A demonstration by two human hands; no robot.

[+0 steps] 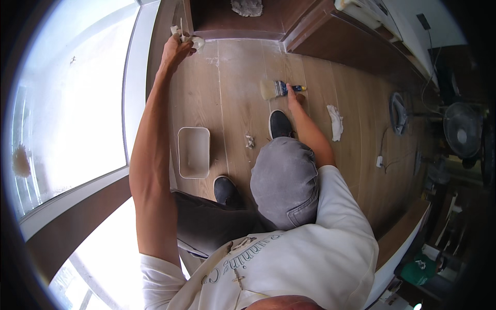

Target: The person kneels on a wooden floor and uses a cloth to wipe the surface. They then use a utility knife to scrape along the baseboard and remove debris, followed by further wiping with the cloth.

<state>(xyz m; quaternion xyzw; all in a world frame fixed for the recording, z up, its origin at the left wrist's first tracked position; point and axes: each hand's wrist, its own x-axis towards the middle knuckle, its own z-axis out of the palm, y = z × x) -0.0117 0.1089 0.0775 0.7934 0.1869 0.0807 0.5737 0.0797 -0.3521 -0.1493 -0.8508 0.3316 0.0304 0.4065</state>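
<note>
My left hand (179, 47) reaches out at the upper left, near the corner by the cabinet base, closed on a crumpled whitish cloth or paper (197, 42). In my right hand (295, 97) is a wide paintbrush (279, 90) with pale bristles, a metal ferrule and a blue and yellow handle; its bristles point left, over the floor. A rectangular plastic tub (194, 153) stands on the wood-look floor to the left. Small whitish scraps (250, 142) lie between the tub and my knee. A white crumpled cloth or paper (335, 123) lies right of my right forearm.
A brown cabinet (240, 35) edges the floor ahead, with a grey crumpled item (248, 7) inside. Whitish dust marks the floor before it. A large window (89, 85) runs along the left. At right are a fan (461, 130), its round base (398, 113) and a power cord with a white plug (379, 161).
</note>
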